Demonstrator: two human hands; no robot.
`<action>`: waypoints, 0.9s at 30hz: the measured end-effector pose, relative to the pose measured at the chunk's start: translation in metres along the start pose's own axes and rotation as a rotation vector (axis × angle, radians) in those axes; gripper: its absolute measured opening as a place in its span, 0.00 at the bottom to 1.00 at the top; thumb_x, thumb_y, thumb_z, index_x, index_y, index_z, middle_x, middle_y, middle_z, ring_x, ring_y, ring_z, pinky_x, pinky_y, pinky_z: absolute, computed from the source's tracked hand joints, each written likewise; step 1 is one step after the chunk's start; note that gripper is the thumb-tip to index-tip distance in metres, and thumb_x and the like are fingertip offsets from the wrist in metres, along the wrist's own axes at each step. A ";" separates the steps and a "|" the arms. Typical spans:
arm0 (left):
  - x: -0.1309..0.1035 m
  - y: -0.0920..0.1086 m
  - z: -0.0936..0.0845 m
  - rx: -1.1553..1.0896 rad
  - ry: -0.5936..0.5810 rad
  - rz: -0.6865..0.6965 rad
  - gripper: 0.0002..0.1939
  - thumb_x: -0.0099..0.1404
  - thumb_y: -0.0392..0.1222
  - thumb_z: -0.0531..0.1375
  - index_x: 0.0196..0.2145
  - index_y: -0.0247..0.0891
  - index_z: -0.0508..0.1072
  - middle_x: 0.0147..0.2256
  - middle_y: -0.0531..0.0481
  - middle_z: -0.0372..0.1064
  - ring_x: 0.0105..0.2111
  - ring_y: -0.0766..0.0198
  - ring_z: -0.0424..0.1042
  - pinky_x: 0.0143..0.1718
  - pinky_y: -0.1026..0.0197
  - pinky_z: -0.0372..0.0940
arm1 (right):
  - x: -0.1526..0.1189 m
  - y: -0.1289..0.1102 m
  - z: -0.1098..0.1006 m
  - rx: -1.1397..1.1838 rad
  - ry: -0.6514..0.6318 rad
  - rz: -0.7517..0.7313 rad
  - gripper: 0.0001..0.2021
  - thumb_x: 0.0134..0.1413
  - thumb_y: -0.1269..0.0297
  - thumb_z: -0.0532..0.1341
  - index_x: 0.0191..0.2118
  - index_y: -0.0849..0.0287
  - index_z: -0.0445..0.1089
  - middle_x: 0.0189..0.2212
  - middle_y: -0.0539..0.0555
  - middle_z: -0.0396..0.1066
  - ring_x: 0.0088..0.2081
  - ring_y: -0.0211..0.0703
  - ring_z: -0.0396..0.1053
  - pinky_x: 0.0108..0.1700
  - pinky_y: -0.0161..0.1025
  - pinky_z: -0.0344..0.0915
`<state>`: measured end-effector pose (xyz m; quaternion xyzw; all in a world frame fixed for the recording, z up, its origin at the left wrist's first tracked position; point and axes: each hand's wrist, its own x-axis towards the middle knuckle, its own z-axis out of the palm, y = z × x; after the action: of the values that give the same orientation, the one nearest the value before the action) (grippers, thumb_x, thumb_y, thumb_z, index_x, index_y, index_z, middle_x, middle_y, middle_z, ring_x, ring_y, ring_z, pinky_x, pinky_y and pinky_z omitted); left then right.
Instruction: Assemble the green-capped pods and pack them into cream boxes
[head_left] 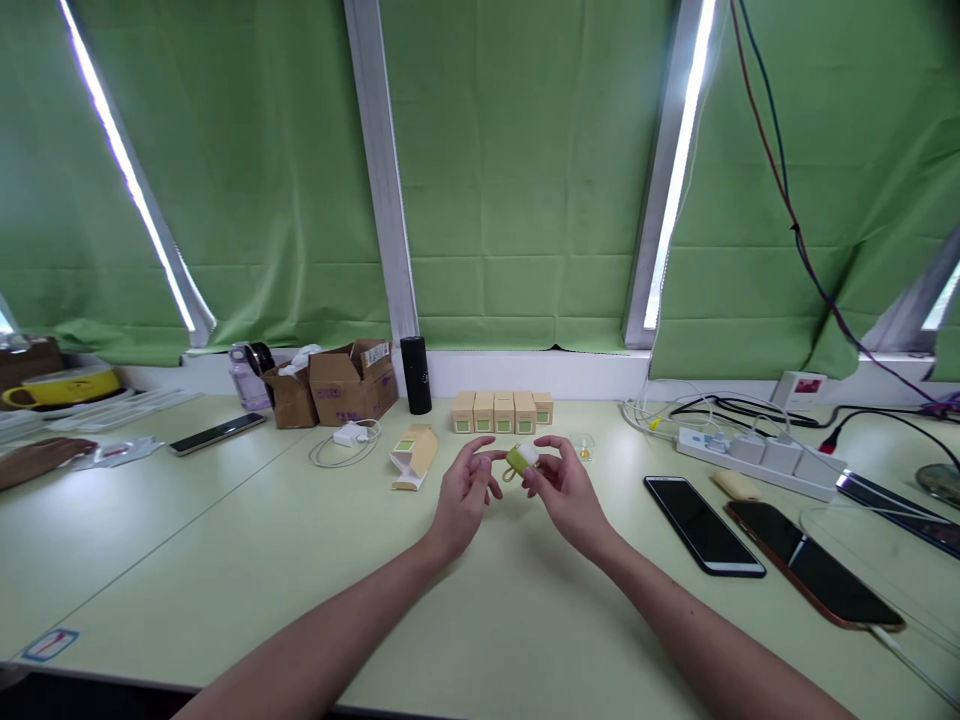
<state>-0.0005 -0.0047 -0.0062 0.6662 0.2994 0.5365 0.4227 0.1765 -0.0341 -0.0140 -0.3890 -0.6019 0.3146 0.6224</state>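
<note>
A small green-and-white piece with a thin loop of cord is held just above the table, its kind too small to make out. My right hand grips its white end between thumb and fingers. On the other side my left hand has its fingers bent and apart. Its index fingertip reaches the green end; whether it touches is not clear. An opened small cardboard box lies left of my hands. Behind them stand several small kraft boxes with green-framed labels, in a row. A small clear dish sits right of that row.
At right lie a white-edged phone, another phone on a cable and a power strip with chargers. Left stand a brown carton, a black bottle, a charger with cable and a phone. Another person's hand rests far left.
</note>
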 end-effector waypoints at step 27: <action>0.002 -0.011 -0.005 0.572 -0.099 0.420 0.22 0.68 0.34 0.61 0.59 0.45 0.70 0.53 0.42 0.68 0.56 0.50 0.64 0.58 0.44 0.66 | 0.003 -0.001 -0.005 0.485 -0.114 0.516 0.27 0.47 0.38 0.72 0.35 0.60 0.75 0.28 0.56 0.78 0.29 0.42 0.73 0.30 0.37 0.64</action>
<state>-0.0047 0.0030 -0.0148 0.8297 0.2733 0.4732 0.1138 0.1812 -0.0330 -0.0113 -0.3509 -0.4254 0.6166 0.5619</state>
